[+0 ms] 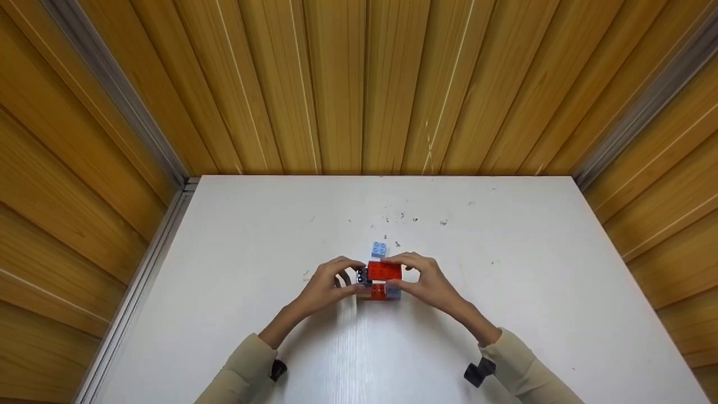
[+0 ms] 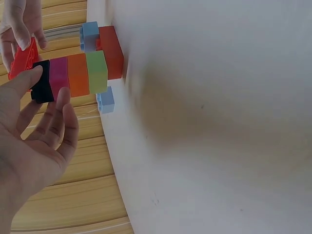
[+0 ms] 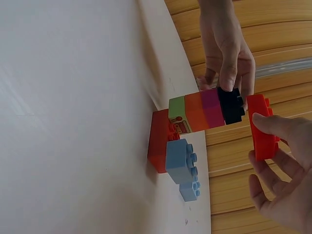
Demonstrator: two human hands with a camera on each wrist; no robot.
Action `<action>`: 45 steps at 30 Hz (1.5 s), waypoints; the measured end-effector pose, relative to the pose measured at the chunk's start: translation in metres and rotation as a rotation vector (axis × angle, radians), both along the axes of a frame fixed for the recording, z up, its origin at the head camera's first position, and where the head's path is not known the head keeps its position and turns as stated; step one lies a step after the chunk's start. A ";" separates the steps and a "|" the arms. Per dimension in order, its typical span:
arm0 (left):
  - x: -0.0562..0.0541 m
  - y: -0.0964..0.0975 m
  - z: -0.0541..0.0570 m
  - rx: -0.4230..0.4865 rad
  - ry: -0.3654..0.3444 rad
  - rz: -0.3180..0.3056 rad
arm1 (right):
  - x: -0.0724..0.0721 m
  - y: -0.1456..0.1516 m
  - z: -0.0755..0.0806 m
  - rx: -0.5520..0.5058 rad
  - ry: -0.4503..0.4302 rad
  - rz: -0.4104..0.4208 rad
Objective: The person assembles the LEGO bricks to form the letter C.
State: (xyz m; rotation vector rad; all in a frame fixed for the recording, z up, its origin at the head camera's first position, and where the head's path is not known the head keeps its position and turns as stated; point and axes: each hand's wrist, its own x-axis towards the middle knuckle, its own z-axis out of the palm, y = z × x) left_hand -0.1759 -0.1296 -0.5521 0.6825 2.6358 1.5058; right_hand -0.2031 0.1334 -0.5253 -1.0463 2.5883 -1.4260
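Note:
A tower of toy building bricks stands on a long red base brick [image 3: 158,141]. Upward from the base come a light green brick [image 2: 97,72], an orange brick [image 2: 78,74], a magenta brick [image 2: 59,72] and a black brick [image 2: 43,88]. My left hand [image 1: 325,287] pinches the black top brick between thumb and fingers, other fingertips near the magenta one. In my right hand [image 1: 425,279], thumb and fingers hold a long red brick [image 3: 262,134] beside the tower's top, its studs facing up. A light blue brick [image 3: 179,161] sits on the base's other end.
Beyond the tower, a loose light blue brick [image 1: 379,249] with its studs up lies on the white table [image 1: 252,235]. Wood-look panels [image 1: 336,84] rise behind the table's far edge, and a metal rail [image 1: 140,280] runs along its left side.

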 end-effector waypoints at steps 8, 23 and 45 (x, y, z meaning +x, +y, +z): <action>-0.002 0.001 -0.001 0.045 0.030 -0.010 | -0.001 -0.002 -0.002 -0.006 0.025 0.047; -0.004 0.000 -0.003 0.089 -0.036 -0.004 | -0.009 -0.003 0.011 0.130 0.029 0.142; -0.007 0.001 -0.006 0.071 -0.024 -0.009 | -0.008 -0.008 0.029 0.327 -0.032 0.110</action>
